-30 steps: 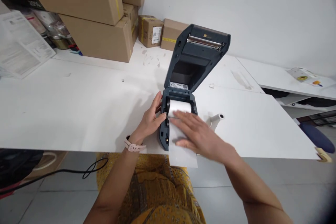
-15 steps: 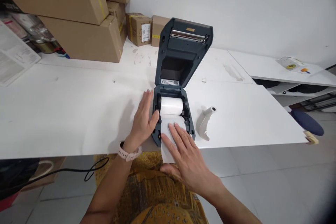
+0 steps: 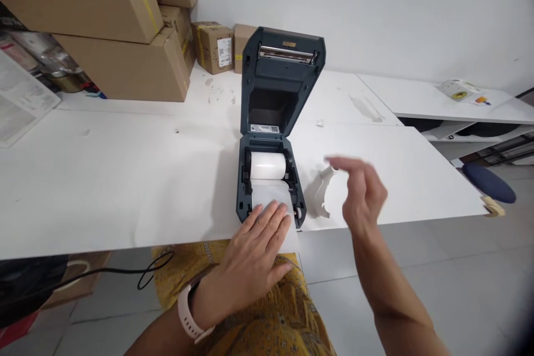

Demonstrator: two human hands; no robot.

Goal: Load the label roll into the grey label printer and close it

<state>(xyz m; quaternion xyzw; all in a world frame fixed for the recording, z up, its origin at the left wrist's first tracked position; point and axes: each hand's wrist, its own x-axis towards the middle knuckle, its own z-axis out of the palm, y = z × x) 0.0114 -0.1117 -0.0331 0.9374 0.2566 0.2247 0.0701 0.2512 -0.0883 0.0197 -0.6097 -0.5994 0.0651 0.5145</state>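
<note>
A dark grey label printer (image 3: 244,178) stands at the table's front edge with its lid (image 3: 300,69) raised. Inside it sits a white label roll (image 3: 268,166), its strip (image 3: 287,242) drawn forward over the front edge. My left hand (image 3: 256,253) lies flat on that strip, fingers stretched out. To the right of the printer, my right hand (image 3: 362,189) is in the air, slightly blurred, index finger extended and the other fingers bent. It holds nothing that I can see. Partly behind it, a curled piece of white backing paper (image 3: 321,200) rests on the table.
Cardboard boxes (image 3: 120,67) are stacked at the back left, with a smaller labelled box (image 3: 214,47) beside them. A clear plastic container (image 3: 25,97) is at the far left. A black cable (image 3: 112,271) hangs below the white table (image 3: 104,178). A blue stool (image 3: 488,182) stands at right.
My right hand has left the label strip and moved right and up, near the curled paper. My left hand has gone from the printer's left side onto the strip.
</note>
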